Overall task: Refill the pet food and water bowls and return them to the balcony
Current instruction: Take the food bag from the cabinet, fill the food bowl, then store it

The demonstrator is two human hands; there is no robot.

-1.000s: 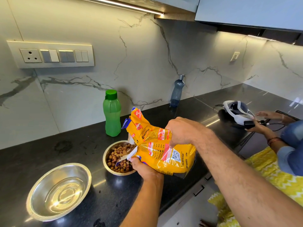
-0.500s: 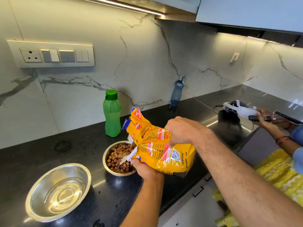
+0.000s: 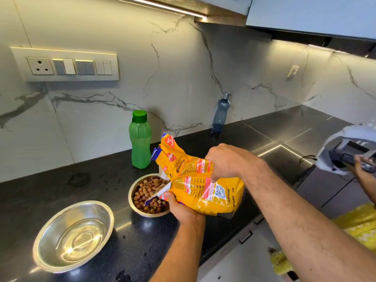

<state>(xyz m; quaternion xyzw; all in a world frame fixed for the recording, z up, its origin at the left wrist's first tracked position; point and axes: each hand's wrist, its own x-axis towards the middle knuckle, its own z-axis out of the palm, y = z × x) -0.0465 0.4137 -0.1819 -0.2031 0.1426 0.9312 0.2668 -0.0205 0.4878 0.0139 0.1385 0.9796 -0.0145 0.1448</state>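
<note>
**Pet food bag tilted over the steel food bowl**

The shallow round stainless-steel water bowl point(image 3: 73, 236) sits nearest, at the front left of the glossy black stone worktop point(image 3: 97, 186), and holds clear water. Just beyond it and to the right, apart from it, stands the smaller round stainless-steel food bowl point(image 3: 149, 195), filled with brown kibble pieces point(image 3: 147, 192).

The left hand point(image 3: 180, 208) grips the lower edge of the crumpled yellow plastic pet food bag point(image 3: 200, 187) near its torn mouth, thumb on top and fingers curled beneath. The right hand point(image 3: 227, 161) grips the upper middle of the bag, fingers curled round the gathered plastic. The bag lies tilted, its open mouth directly over the right rim of the food bowl, with the white inner lining showing at the opening.

Behind the food bowl, an upright translucent green plastic bottle with a green cap point(image 3: 140, 140) stands on the worktop near the wall. Farther right, a dark grey plastic bottle point(image 3: 220, 115) stands against the white marble-veined backsplash point(image 3: 183, 74). A white switch-and-socket panel point(image 3: 65, 65) is mounted on the backsplash at upper left.

At the far right edge, another person's hand point(image 3: 361, 166) holds a blurred white-and-black device point(image 3: 343, 151).
</note>
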